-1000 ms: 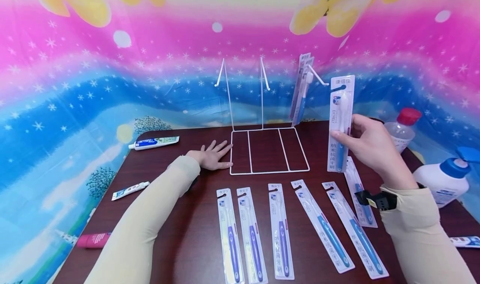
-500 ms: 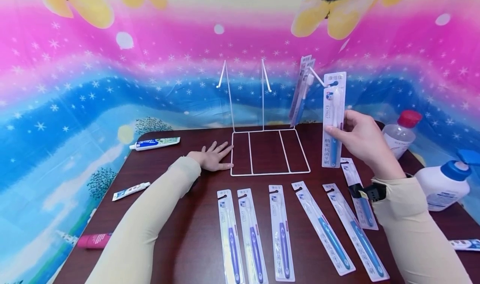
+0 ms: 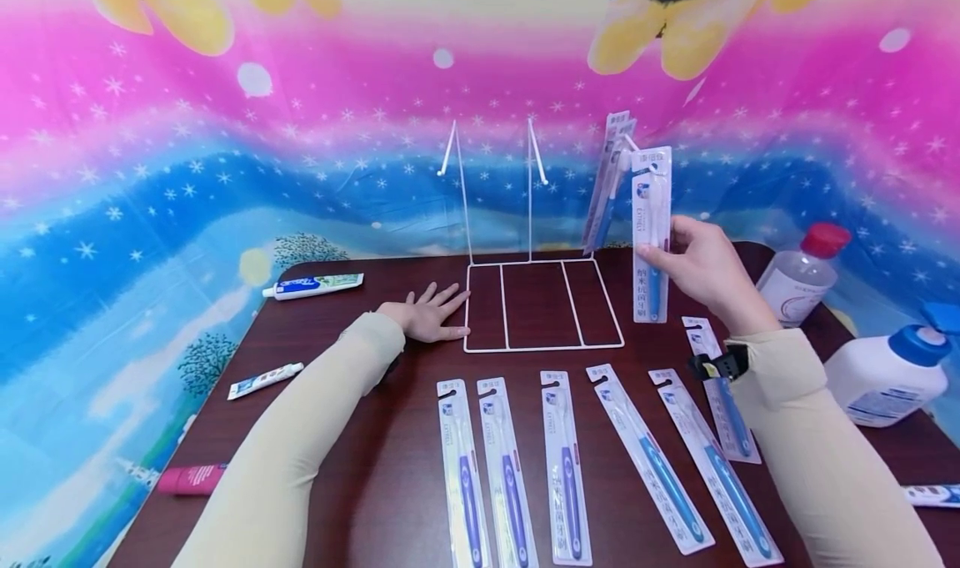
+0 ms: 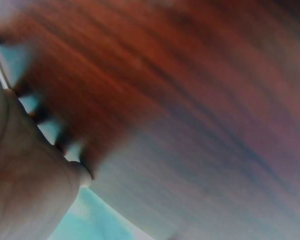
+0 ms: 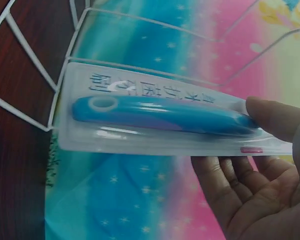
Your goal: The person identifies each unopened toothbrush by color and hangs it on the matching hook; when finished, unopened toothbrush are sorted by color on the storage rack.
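My right hand (image 3: 701, 263) pinches an upright packaged toothbrush (image 3: 651, 234) between thumb and fingers at the card's edge. Its blue handle (image 5: 160, 115) faces the right wrist camera. The hang slot at the package's top overlaps the tip of the right hook on a white wire rack (image 3: 543, 349). Behind it, packaged toothbrushes (image 3: 609, 184) hang on that same hook. With fingers spread, my left hand (image 3: 427, 314) rests flat on the table, fingertips and thumb at the left edge of the rack's base. The left wrist view shows mostly blurred tabletop and part of that hand (image 4: 25, 170).
Several packaged toothbrushes lie in front of the rack, purple ones (image 3: 566, 468) and blue ones (image 3: 652, 459). Toothpaste tubes (image 3: 315, 286) and a pink tube (image 3: 191, 480) lie left. A red-capped bottle (image 3: 798, 280) and a white pump bottle (image 3: 885, 376) stand right.
My right hand has moved left with the packaged toothbrush, bringing its hang slot from right of the hook onto the hook's tip. The left hand has stayed in place.
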Demonstrator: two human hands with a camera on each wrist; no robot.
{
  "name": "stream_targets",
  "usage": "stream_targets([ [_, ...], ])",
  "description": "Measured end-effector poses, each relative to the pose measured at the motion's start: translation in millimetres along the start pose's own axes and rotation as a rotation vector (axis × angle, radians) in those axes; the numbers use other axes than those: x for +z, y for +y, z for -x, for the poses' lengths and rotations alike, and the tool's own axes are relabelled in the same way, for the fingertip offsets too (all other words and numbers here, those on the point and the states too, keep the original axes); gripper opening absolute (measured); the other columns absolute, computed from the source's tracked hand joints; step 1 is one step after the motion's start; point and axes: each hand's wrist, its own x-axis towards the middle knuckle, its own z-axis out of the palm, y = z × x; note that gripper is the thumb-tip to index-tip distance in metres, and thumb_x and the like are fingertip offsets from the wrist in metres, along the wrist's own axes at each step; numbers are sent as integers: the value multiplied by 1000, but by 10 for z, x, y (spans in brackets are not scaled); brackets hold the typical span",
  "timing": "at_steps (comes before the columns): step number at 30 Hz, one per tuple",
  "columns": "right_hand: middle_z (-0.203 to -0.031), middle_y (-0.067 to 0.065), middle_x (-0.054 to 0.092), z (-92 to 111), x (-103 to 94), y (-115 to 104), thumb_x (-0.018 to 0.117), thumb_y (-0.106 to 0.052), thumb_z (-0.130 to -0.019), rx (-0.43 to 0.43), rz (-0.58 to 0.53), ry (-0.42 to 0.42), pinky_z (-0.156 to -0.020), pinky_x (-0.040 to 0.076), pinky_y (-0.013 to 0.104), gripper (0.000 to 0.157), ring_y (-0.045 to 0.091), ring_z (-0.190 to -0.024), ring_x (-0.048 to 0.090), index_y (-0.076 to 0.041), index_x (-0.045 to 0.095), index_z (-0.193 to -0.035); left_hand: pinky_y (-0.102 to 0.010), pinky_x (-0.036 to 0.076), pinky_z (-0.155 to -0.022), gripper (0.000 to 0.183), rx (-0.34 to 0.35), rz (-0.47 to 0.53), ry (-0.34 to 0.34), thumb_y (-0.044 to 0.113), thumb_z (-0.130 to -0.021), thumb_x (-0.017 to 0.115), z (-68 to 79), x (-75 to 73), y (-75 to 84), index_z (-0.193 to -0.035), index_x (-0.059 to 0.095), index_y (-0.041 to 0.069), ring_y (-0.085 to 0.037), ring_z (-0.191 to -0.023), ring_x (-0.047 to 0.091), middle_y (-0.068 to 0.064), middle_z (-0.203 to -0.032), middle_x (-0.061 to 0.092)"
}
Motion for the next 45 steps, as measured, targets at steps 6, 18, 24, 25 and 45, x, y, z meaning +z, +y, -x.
stream_targets([
  [6,-120,19,55,-339,63,117,59,-40,-88,3,-27,-60,-80,46,51,58,34,-99,58,-5,48,-133,-62,1,-102,83,-8,-9,-8,73,-83,30,20,-29,51,-147,-6,34,-34,-137,-11,1,-153,-10],
  [18,-122,21,54,-701,78,195,58,-31,-91,-15,-12,-82,-84,45,49,52,35,-103,57,-2,48,-133,-61,4,-103,84,9,-30,9,74,-83,30,23,-67,99,-147,-6,33,-34,-137,-10,0,-153,-9],
  [24,-121,22,54,-765,86,208,59,-30,-90,-12,-35,-103,-82,46,48,51,36,-102,58,-1,48,-131,-60,5,-103,83,-6,-64,8,73,-84,28,14,-45,99,-148,-5,32,-33,-137,-9,1,-153,-9],
  [25,-122,22,54,-772,88,212,59,-32,-90,-2,-36,-113,-83,46,49,53,37,-102,57,-1,48,-132,-60,5,-103,83,-8,-62,8,73,-84,28,15,-42,98,-148,-5,32,-33,-137,-9,1,-153,-9],
  [45,-113,16,55,-653,61,318,62,-40,-86,97,-27,-233,-82,47,45,49,29,-97,55,-4,54,-119,-62,4,-102,83,-13,-35,22,73,-84,29,57,-11,54,-148,-3,32,-34,-137,-8,2,-153,-8],
])
